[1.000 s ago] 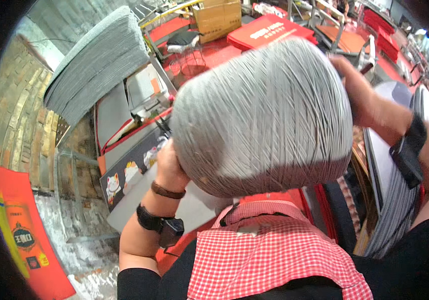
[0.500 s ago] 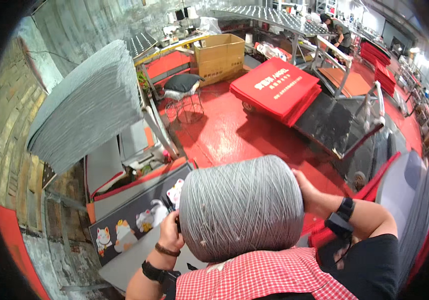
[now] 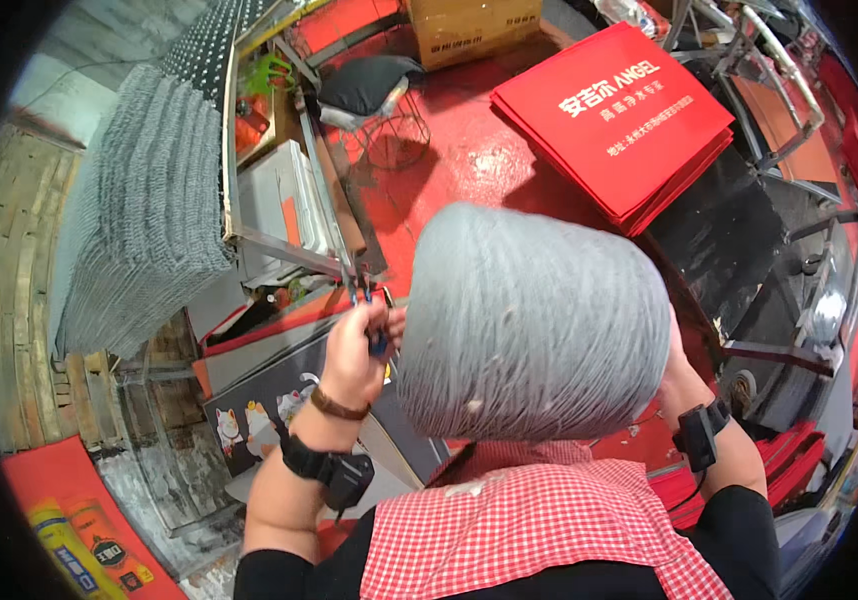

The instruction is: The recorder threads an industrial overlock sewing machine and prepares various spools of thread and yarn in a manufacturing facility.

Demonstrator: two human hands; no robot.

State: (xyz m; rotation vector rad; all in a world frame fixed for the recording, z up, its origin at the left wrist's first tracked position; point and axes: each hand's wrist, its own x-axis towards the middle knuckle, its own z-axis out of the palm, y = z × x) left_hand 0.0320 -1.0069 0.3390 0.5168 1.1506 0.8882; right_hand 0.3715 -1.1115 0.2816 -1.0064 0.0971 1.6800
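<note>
A big grey yarn spool (image 3: 534, 325) is held up in front of my chest, its wound strands facing me. My right hand (image 3: 677, 352) supports its right end, with most of the fingers hidden behind the yarn. At the opposite end, my left hand (image 3: 357, 345) is closed around a slim tool with a dark blue handle (image 3: 379, 343), which looks like scissors. Its narrow tips point away from me. The curled left fingers lie right beside the spool's edge; whether they press on it I cannot tell.
Grey textured mats (image 3: 144, 215) are stacked on a rack at left. Red printed mats (image 3: 619, 125) lie on a black cart (image 3: 719, 250) at far right. A stool with a black cushion (image 3: 369, 90) and a cardboard box (image 3: 474, 30) stand beyond. A cat-patterned mat (image 3: 259, 420) lies lower left.
The spool has risen away from my apron and moved right, tilting slightly. My left hand has come up with it, and my view has tipped downward.
</note>
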